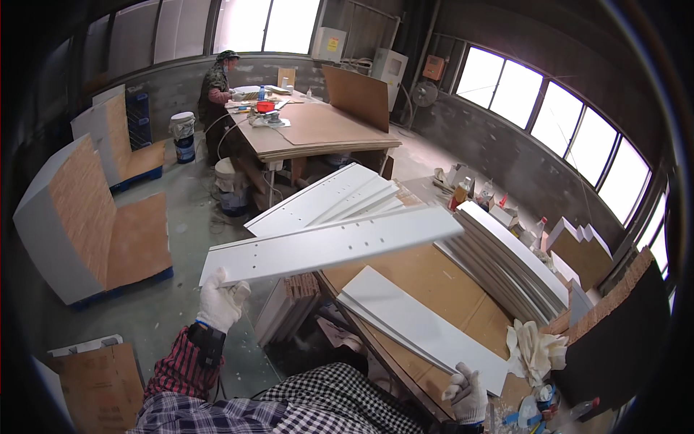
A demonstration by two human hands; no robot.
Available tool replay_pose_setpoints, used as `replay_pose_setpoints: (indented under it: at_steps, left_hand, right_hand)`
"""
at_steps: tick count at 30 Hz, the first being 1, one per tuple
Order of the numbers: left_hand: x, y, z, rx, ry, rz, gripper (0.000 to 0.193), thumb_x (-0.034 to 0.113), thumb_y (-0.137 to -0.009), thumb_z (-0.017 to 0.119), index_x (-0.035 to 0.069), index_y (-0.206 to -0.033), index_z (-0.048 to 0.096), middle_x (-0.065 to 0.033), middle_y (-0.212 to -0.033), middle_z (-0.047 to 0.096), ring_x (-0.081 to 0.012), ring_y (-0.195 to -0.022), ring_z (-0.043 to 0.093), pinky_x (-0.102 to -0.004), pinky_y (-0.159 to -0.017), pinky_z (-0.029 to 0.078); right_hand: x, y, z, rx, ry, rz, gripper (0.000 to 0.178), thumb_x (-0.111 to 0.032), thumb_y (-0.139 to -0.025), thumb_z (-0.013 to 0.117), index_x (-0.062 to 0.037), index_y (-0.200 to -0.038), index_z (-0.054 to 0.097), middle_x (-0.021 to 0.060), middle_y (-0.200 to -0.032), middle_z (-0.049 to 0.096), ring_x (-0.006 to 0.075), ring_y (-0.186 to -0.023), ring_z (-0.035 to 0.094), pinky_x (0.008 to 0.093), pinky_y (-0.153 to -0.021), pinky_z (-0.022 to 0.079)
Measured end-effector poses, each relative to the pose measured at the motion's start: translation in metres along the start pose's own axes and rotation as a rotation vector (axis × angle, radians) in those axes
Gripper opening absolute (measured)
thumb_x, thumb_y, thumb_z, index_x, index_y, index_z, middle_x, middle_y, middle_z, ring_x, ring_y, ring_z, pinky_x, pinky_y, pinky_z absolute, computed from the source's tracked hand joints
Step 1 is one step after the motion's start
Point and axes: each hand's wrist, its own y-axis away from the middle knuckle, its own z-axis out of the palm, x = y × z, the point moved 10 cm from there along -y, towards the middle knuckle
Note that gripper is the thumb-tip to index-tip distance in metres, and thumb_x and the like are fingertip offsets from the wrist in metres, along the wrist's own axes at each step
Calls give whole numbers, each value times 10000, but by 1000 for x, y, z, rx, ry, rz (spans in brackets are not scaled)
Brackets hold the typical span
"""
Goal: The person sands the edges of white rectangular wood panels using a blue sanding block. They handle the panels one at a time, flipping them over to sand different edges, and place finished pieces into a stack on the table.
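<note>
Head view — left hand [220,302] gripping white panel [332,244]; right hand [466,394] seemingly empty.

Stacked white panels [506,253] crowd the table's [434,282] right; brown middle lies open.

Grey concrete floor [184,210], bright arched windows [549,108], and a board-topped worktable [325,130].

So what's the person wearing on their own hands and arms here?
Both hands wear white knit work gloves: left hand, right hand. The left forearm has a red-and-dark plaid sleeve with a black strap or band at the wrist. The right sleeve is not visible.
</note>
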Motion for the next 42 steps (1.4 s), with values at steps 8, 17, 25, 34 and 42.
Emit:
replay_pose_setpoints:
  at_steps: [8,17,25,34,42]
  left_hand:
    - [3,-91,-17,80,119,286,335,198,-936,522,-26,-1183,491,-195,-1077,621,-326,-912,654,-421,-745,616]
    - [-57,-89,8,128,-103,76,494,378,-935,567,-30,-1203,491,-226,-1085,593,-343,-929,629,-466,-755,587]
    - [-48,-72,-21,-243,-649,-138,596,413,-931,578,26,-1347,400,-251,-1323,413,-392,-1195,459,-539,-943,450]
    - [23,-127,-13,-108,-136,118,586,493,-980,393,66,-1381,410,-150,-1360,496,-340,-1249,477,-556,-1049,348]
    - [-40,-209,17,-5,-254,97,425,310,-988,418,18,-1280,517,-125,-1250,602,-254,-1076,616,-389,-947,480]
  right_hand:
    - [39,9,15,-174,-86,169,488,-363,-972,498,-5,-1302,472,83,-922,606,215,-715,592,377,-633,497]
    - [58,8,9,-117,-139,226,485,-374,-978,496,-26,-1316,474,71,-904,589,196,-678,559,354,-602,491]
    - [67,7,27,-158,21,183,524,-372,-977,496,13,-1331,460,126,-970,647,202,-669,604,365,-603,535]
    - [56,7,56,-237,12,112,569,-343,-951,547,124,-1261,447,249,-891,624,299,-655,637,461,-608,563]
    - [61,17,54,-200,93,134,535,-312,-967,526,129,-1261,457,244,-932,651,336,-693,661,460,-622,569]
